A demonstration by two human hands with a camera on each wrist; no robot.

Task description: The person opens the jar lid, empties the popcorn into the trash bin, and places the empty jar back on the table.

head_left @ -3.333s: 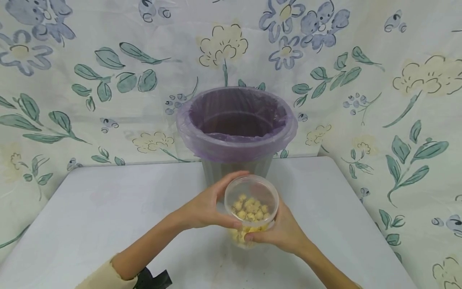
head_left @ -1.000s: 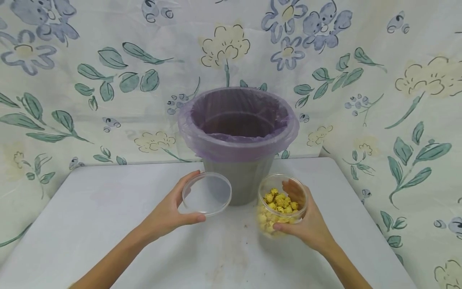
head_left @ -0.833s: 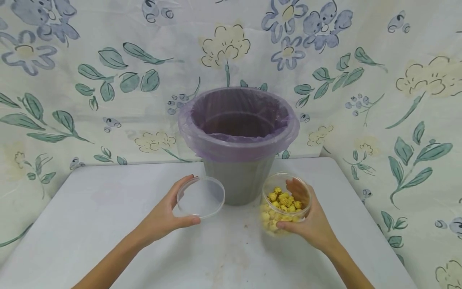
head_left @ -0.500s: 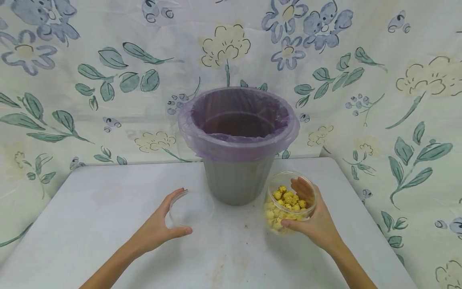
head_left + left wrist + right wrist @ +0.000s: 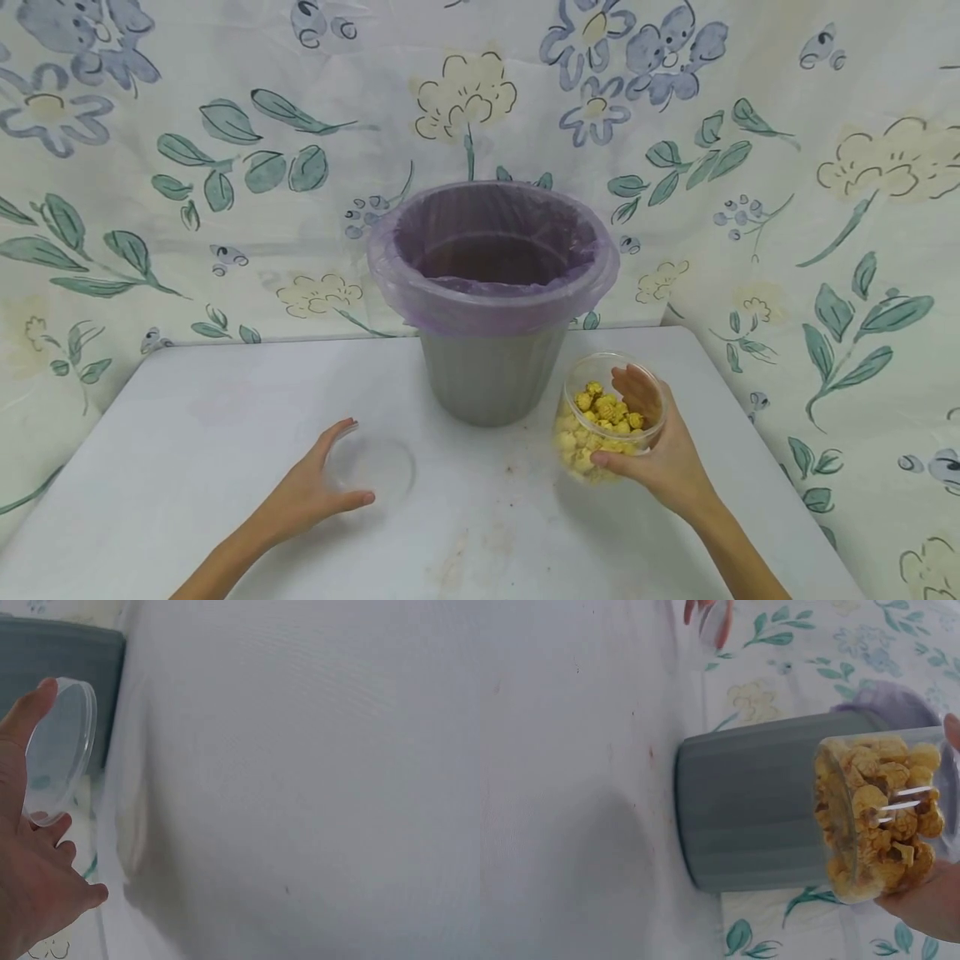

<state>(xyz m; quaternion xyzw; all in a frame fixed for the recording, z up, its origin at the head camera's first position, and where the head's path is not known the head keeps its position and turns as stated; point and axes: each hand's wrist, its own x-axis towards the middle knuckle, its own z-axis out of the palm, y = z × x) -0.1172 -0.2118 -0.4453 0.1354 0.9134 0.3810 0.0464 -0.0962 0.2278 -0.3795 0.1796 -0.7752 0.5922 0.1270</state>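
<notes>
My left hand (image 5: pixel 300 493) pinches a round clear plastic lid (image 5: pixel 380 467) between thumb and fingers, low over the table's left half. In the left wrist view the lid (image 5: pixel 91 727) is seen at a slant, apart from the white surface. At the right, my right hand (image 5: pixel 669 461) grips a clear jar (image 5: pixel 573 429) with its top uncovered. Yellow popcorn (image 5: pixel 607 408) fills a good part of it. In the right wrist view the jar (image 5: pixel 877 817) is held up off the table. Beside the jar stands a grey bin (image 5: pixel 491 379).
A purple liner (image 5: pixel 495 312) is folded over the bin's rim, and the bin's mouth faces up. White tabletop (image 5: pixel 225 408) lies under both hands, with small brown specks near the middle. Floral cloth (image 5: pixel 247 200) hangs behind and at the sides.
Earlier both hands held the jar together with its lid on. The lid has come off; my left hand has carried it left and down, while my right hand has moved the jar right.
</notes>
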